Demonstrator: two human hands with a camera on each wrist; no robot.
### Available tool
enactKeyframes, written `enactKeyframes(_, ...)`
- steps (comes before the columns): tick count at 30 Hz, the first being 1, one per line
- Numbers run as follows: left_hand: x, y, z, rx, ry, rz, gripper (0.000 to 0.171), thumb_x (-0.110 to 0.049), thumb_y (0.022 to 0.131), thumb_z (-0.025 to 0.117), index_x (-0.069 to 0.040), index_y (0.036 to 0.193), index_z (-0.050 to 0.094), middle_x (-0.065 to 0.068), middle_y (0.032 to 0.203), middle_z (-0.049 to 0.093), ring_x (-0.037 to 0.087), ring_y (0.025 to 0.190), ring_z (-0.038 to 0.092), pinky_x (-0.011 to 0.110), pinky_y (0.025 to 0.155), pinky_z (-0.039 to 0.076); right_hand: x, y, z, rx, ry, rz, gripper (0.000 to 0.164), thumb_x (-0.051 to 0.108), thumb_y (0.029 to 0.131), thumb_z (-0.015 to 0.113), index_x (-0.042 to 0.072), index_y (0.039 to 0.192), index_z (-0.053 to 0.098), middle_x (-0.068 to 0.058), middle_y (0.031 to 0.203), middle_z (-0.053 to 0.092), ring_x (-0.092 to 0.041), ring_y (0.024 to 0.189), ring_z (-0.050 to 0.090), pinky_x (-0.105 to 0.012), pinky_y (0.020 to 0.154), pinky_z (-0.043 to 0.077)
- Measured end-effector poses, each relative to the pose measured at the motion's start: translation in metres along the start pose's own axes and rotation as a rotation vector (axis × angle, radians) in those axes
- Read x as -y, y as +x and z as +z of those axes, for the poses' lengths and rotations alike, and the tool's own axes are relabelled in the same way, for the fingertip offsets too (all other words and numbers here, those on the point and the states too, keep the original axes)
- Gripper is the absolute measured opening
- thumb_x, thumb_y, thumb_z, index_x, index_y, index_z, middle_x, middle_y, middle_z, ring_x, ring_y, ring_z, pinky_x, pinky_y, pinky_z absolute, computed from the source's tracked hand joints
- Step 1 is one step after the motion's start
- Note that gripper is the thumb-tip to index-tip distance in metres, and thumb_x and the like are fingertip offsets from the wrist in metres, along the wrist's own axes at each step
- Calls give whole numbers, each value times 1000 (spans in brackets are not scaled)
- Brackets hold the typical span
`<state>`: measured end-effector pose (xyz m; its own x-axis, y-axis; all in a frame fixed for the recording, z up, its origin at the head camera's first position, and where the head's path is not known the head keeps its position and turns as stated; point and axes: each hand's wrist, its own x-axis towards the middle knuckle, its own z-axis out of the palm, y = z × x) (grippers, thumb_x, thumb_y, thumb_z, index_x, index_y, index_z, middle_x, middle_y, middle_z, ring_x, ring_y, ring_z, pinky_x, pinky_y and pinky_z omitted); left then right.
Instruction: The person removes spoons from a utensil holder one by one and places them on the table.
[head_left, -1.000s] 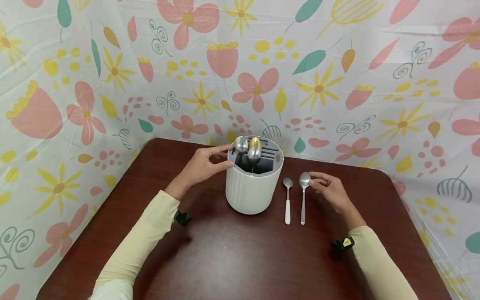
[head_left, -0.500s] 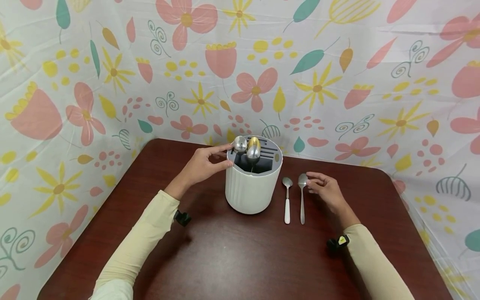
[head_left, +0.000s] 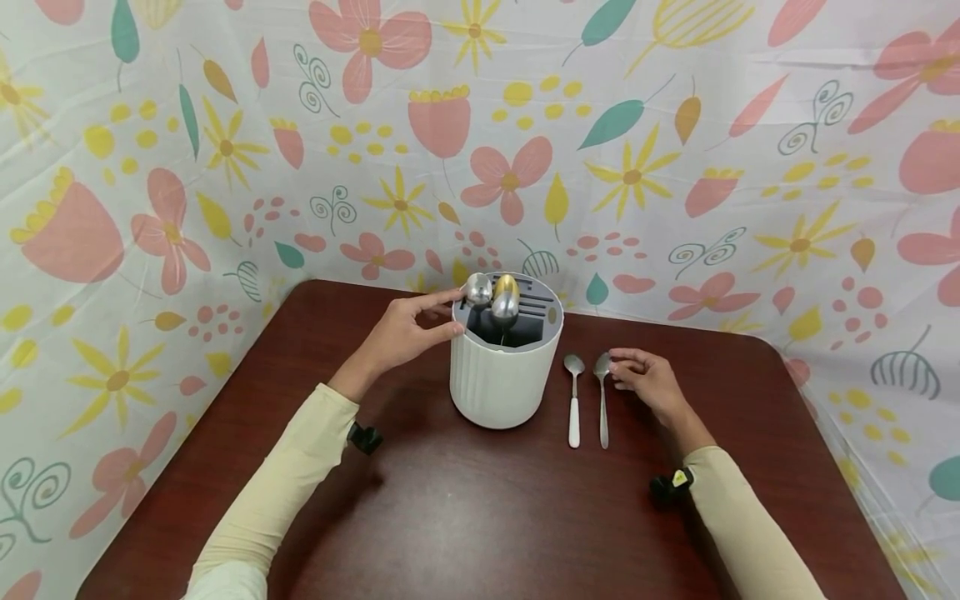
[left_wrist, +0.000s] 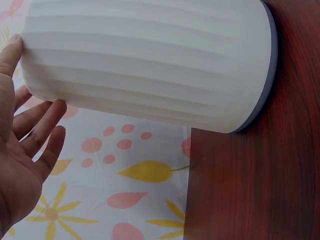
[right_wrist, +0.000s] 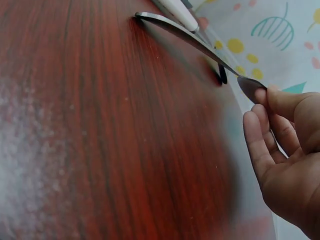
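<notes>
In the head view, a white ribbed utensil holder [head_left: 498, 387] stands upright on the table, with several spoons [head_left: 480, 289] showing bowl-up in its grey slotted top. My left hand [head_left: 405, 329] touches its left side near the rim, thumb in front and fingers farther back, mostly straight. To the right, my right hand [head_left: 651, 383] pinches the bowl of a metal spoon [head_left: 603, 408] between thumb and fingers. In the right wrist view that spoon [right_wrist: 200, 44] slants, its bowl end raised and its handle end low at the table. A smaller white-handled spoon [head_left: 574, 417] lies beside it.
The dark reddish-brown table [head_left: 450, 517] has rounded far corners. A floral cloth [head_left: 637, 233] hangs behind it and along its sides. Dark wrist cameras [head_left: 365, 437] sit on both wrists.
My right hand has moved a little left and slightly nearer, and the spoon's bowl has turned and shifted with it. The left hand stays on the holder.
</notes>
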<state>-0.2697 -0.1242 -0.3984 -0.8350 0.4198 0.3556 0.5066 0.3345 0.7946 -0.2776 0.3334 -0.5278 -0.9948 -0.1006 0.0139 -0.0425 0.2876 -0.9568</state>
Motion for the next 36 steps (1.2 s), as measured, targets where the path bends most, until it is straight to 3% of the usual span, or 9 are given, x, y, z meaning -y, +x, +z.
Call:
enactKeyframes(9,-4,0,1,-4,-17,-19,54,-24,92,79,-21,143,62,0,137,66,24,117,65,45,78,50,-2,3,1,-12,-148,-11,41,13,101,66,-6,137,60,-25,112,72,-19,87,70,-32,68,60)
enactKeyframes(17,-1,0,1,-1,-2,-5,52,-29,93,79,-24,142,63,-4,136,66,22,117,66,39,81,51,1,1,3,-29,-232,-2,40,24,101,68,1,134,65,-21,111,73,-12,83,67,-30,63,57)
enactKeyframes(23,0,0,1,-6,13,11,51,-33,93,78,-26,142,64,-6,133,68,20,114,66,42,78,52,2,-1,0,-35,-313,3,36,24,100,70,2,128,68,-18,109,74,-12,78,65,-29,61,54)
enactKeyframes(31,0,1,1,-17,26,25,51,-32,92,79,-24,140,65,-3,131,69,20,113,67,43,81,52,13,-9,-9,15,-529,-77,35,25,97,73,6,127,71,-14,108,77,-27,100,73,-28,77,53)
enactKeyframes(36,0,1,1,-16,30,25,51,-33,92,79,-24,140,65,-4,132,68,19,113,67,40,80,52,28,-16,-16,51,-602,-131,37,32,97,73,11,127,72,-8,104,78,-27,99,73,-36,81,55)
